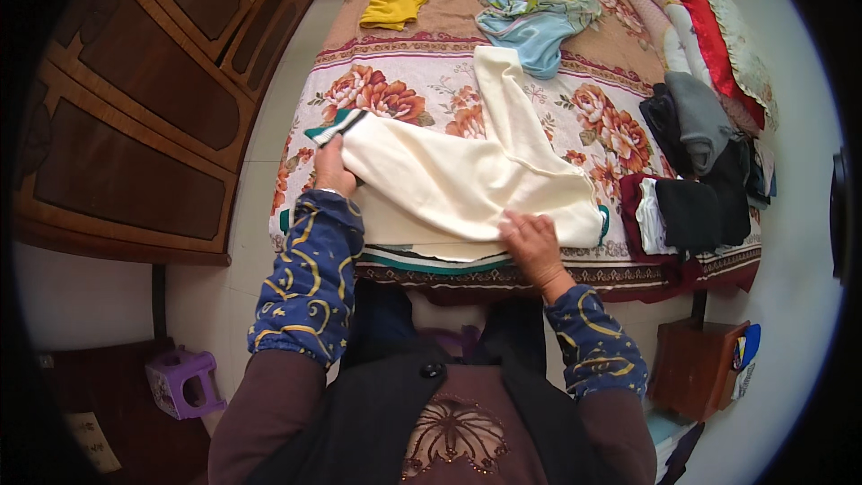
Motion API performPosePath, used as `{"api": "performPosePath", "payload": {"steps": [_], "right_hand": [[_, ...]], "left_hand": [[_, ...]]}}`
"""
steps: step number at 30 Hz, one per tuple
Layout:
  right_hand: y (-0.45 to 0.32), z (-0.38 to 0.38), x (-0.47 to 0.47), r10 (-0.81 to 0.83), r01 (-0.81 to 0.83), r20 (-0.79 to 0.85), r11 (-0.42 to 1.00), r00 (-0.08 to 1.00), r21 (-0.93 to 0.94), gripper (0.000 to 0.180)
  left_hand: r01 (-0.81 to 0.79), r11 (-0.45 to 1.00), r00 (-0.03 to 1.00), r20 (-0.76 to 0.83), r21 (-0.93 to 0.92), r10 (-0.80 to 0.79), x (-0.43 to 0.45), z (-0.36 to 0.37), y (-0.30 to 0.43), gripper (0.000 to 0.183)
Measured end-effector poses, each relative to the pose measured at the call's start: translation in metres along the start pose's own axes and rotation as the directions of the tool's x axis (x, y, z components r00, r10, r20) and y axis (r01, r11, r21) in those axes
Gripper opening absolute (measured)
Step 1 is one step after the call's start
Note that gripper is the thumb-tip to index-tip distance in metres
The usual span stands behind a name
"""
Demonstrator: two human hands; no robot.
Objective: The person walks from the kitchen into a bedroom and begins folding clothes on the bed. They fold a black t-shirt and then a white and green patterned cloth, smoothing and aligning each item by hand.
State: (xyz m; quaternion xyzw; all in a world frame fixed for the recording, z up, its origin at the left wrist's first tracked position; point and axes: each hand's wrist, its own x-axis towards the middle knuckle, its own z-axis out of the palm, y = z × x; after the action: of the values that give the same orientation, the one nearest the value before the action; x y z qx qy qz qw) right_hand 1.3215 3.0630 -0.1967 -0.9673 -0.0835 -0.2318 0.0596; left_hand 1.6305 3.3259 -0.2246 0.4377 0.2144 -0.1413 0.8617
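A cream knit sweater [444, 162] lies partly folded across the near edge of the bed, with one sleeve [498, 94] stretching away from me. Green, white and dark stripes trim its cuff [340, 124] and lower hem. My left hand [335, 167] grips the sweater just behind that striped cuff at the left. Pressed on the cloth near the front edge, my right hand [532, 242] rests with its fingers over the fabric. Whether those fingers pinch any cloth is hard to see.
A floral bedspread [431, 91] covers the bed. Farther back lie a yellow cloth [394, 8] and a crumpled light-blue garment [532, 20]. Folded dark clothes [693, 212] are stacked at the right, below rolled bedding [714, 34]. Wooden cabinets [135, 108] line the left; a purple stool [182, 382] stands below.
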Motion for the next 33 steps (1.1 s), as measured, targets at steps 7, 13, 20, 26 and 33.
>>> {"api": "performPosePath", "payload": {"steps": [7,13,20,26,33], "right_hand": [[0.05,-0.029,-0.03,0.184,-0.202,-0.096,0.955,0.978,-0.217,0.031],[0.066,-0.048,-0.047,0.336,-0.386,-0.2,0.857,0.921,-0.341,0.016],[0.057,-0.041,-0.09,0.524,-0.542,-0.168,0.728,0.835,-0.419,0.02],[0.042,-0.05,-0.07,0.756,-0.761,-0.118,0.616,0.644,-0.206,0.03],[0.089,-0.054,-0.071,0.738,-0.745,-0.393,0.645,0.548,0.172,0.02]], "left_hand": [[-0.167,0.983,0.955,0.236,-0.077,0.18,-0.093,0.001,0.086,0.022],[-0.189,0.98,0.963,0.184,-0.066,0.198,-0.133,-0.085,0.062,0.023],[0.115,0.975,0.993,0.052,-0.188,-0.107,-0.137,-0.169,-0.022,0.032],[0.036,0.998,0.999,0.036,-0.059,-0.034,-0.114,-0.159,0.016,0.031],[-0.212,0.977,0.961,0.174,-0.025,0.213,-0.109,-0.105,0.067,0.019]]}}
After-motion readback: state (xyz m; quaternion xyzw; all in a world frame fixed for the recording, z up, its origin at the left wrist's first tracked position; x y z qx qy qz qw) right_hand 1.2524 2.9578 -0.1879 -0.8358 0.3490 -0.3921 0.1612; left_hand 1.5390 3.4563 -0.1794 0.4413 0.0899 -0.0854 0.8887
